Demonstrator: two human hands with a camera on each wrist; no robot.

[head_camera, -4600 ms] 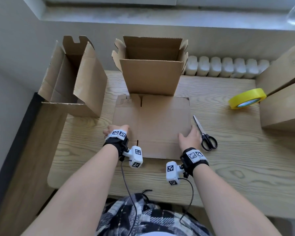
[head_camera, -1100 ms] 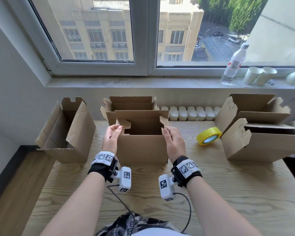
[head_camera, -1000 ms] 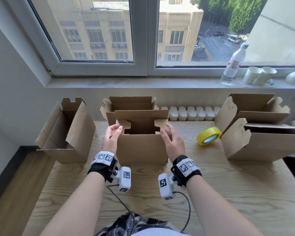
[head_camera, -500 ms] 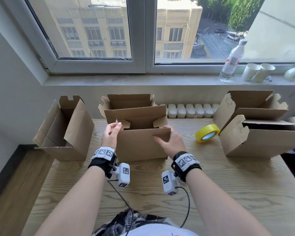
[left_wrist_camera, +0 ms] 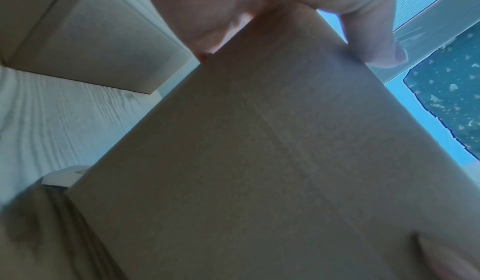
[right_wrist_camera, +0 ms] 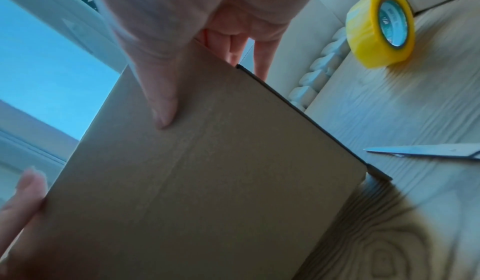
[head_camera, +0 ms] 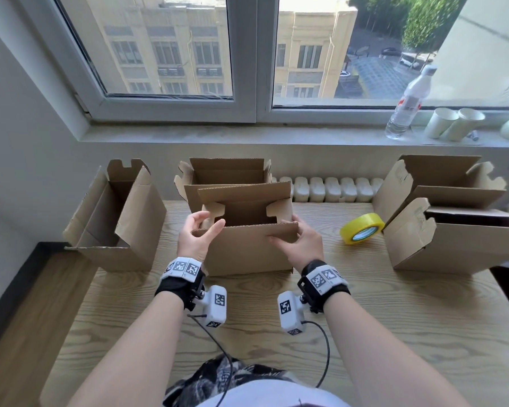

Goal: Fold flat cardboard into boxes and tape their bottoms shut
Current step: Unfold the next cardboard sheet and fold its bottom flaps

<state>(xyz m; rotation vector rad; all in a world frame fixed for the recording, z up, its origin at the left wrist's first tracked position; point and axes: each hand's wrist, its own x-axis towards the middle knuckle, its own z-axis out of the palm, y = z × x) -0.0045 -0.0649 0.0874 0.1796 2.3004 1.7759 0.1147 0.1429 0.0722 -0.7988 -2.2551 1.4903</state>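
A: Head view: brown cardboard box being folded [head_camera: 247, 248] stands mid-table on the light wooden table [head_camera: 394, 318]; scissors hidden behind it.
B: Right wrist view shows the silver scissor blades [right_wrist_camera: 426, 153] and the yellow tape roll [right_wrist_camera: 380, 25].
A: Grip?
B: Left hand [head_camera: 197, 239] and right hand [head_camera: 301, 245] pinch the near flap's corners, thumbs outside.

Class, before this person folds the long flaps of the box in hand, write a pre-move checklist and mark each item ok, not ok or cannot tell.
1. Box opened to a rectangle, standing on the table: ok.
2. Both short notched flaps folded inward: ok.
3. Right hand grips the near panel's right corner: ok.
4. Left hand firmly grips the left corner: cannot tell; the fingers curl there, the thumb lies on the panel.
5. Yellow tape roll within reach on the right: ok.
6. Scissors at hand: ok, beside the box.
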